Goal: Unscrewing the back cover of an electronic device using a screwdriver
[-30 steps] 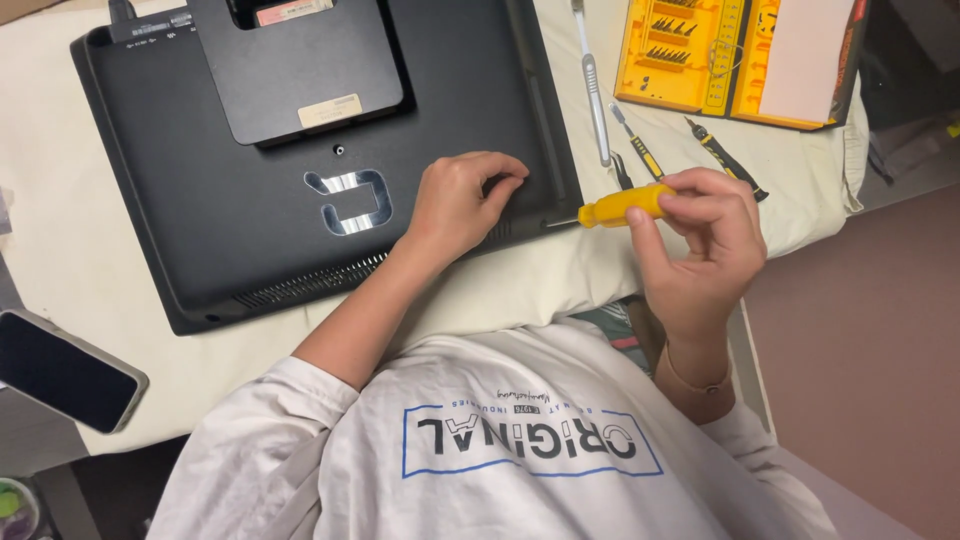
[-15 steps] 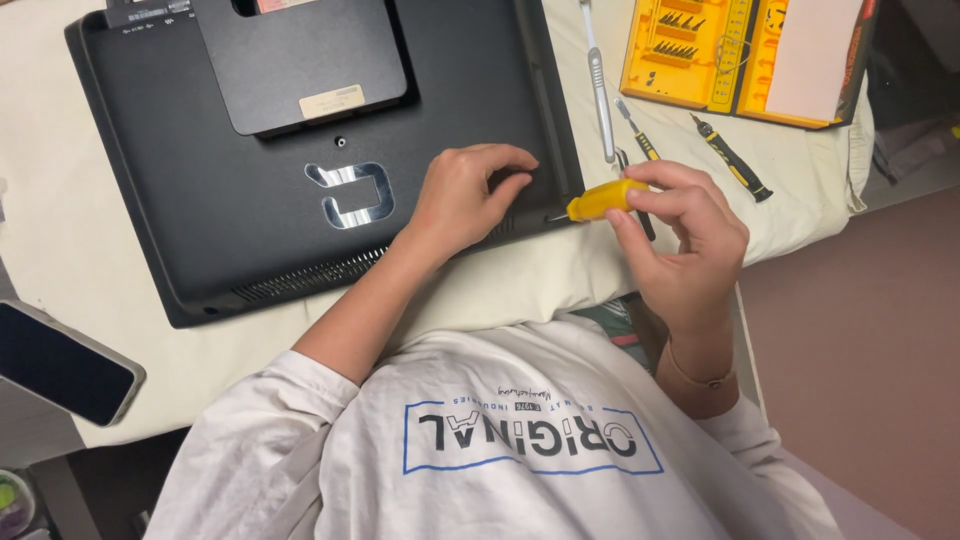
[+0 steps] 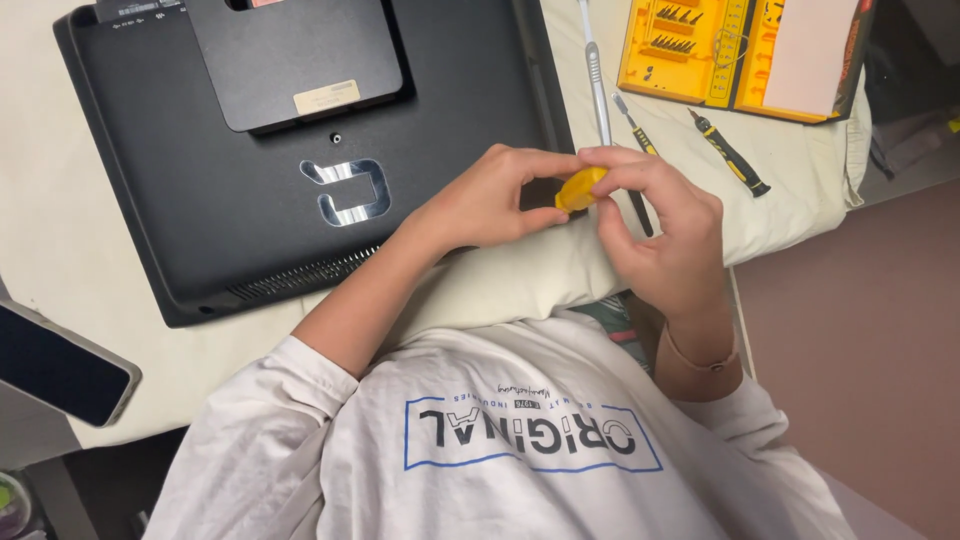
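A black monitor (image 3: 200,200) lies face down on a cream cloth, its back panel and a metal slot facing up. Both hands meet at its near right corner. My right hand (image 3: 660,235) grips a yellow-handled screwdriver (image 3: 580,188) by the handle. My left hand (image 3: 490,195) rests on the monitor's edge with thumb and fingertips pinched on the screwdriver's front end. The tip is hidden between the fingers.
A yellow bit-set case (image 3: 745,50) lies open at the far right. Three loose drivers lie beside it: a long silver one (image 3: 597,75), a small one (image 3: 635,130) and a black-yellow one (image 3: 728,152). A dark phone (image 3: 60,365) sits at the left edge.
The right hand brought the yellow screwdriver left toward the monitor's corner. The left hand lifted off the panel and pinched the tool's front end.
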